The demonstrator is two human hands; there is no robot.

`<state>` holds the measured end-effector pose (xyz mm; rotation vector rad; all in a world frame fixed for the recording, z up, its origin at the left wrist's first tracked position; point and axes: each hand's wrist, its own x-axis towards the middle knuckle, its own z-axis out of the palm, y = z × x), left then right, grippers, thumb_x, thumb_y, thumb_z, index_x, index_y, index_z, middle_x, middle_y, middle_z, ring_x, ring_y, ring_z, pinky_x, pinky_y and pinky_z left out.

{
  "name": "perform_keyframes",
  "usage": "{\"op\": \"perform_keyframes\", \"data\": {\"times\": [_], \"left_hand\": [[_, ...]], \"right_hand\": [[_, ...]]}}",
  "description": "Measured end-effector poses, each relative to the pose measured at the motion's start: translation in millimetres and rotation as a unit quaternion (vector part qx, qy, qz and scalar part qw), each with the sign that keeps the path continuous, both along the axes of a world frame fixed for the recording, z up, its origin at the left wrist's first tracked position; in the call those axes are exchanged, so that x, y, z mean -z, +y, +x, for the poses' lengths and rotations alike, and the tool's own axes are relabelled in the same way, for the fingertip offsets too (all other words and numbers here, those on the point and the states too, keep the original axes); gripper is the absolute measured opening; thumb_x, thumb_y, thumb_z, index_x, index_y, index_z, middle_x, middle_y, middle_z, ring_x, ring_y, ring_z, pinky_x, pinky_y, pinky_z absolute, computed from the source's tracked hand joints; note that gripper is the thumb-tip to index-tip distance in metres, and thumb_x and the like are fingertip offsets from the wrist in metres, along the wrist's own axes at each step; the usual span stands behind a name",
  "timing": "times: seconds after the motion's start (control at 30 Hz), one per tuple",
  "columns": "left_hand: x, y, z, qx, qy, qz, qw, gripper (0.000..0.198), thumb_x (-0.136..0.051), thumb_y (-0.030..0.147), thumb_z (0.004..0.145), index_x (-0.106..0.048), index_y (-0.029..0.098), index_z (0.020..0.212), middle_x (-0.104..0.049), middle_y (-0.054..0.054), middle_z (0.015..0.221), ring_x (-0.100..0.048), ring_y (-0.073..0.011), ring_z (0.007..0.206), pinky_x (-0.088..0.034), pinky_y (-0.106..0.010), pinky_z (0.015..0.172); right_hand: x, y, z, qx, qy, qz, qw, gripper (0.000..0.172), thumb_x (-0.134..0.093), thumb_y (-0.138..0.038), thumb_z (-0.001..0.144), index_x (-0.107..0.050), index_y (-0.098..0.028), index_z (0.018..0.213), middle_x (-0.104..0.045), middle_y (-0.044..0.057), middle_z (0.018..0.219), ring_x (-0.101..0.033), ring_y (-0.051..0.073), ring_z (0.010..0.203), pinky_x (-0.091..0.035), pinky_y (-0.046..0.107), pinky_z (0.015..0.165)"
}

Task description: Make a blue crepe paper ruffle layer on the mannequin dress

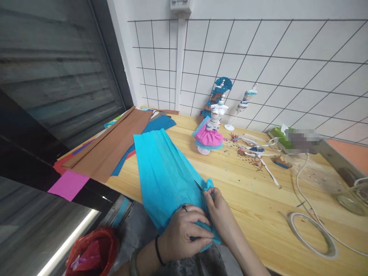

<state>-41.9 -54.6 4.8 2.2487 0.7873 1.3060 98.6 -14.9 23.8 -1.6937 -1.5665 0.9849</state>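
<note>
A long folded sheet of turquoise crepe paper (163,172) lies across the near edge of the wooden table (244,191). My left hand (184,232) presses down on its near end, fingers curled over the paper and pinching it. My right hand (218,209) grips the same end from the right, with something dark and thin, perhaps scissors, at the paper's edge by its fingers; I cannot make it out clearly.
Brown (115,142), dark blue, red and pink paper sheets (69,184) lie at the left. A small mannequin in a pink paper skirt (211,132) stands mid-table, with paper scraps (253,153), a tape roll (312,234), a white cable and a red bag (92,251) on the floor.
</note>
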Motion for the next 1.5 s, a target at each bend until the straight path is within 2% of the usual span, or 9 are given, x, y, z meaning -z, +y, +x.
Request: {"op": "perform_keyframes", "data": {"times": [0.87,1.07,1.5], "left_hand": [[3.5,1.2,1.6,-0.003,-0.011,0.006,1.000,0.011,-0.066,0.025,0.080,-0.073,0.020,0.073,-0.073,-0.003,0.079,-0.065,-0.0140,0.082,-0.046,-0.029,0.078],[2.5,1.3,3.2,-0.005,-0.035,0.017,0.999,0.011,-0.067,0.025,0.080,-0.073,0.019,0.073,-0.073,-0.002,0.080,-0.066,-0.0137,0.081,-0.046,-0.028,0.077],[3.3,0.3,2.3,-0.004,-0.008,-0.005,1.000,0.011,-0.067,0.026,0.080,-0.073,0.020,0.073,-0.074,-0.004,0.081,-0.066,-0.0146,0.084,-0.047,-0.029,0.079]], "right_hand": [[-4.0,13.5,-10.1,0.002,-0.013,0.021,1.000,0.025,-0.041,-0.048,0.084,-0.046,-0.024,0.076,-0.059,0.001,0.064,-0.059,0.021,0.068,-0.042,0.030,0.065],[-3.5,16.1,-11.4,-0.002,-0.019,0.021,1.000,0.024,-0.041,-0.046,0.085,-0.046,-0.024,0.077,-0.058,0.000,0.065,-0.059,0.021,0.065,-0.042,0.030,0.064],[-0.8,20.6,-10.8,0.001,-0.024,0.024,0.999,0.027,-0.040,-0.050,0.083,-0.045,-0.025,0.076,-0.057,-0.001,0.060,-0.057,0.021,0.061,-0.041,0.031,0.062]]}}
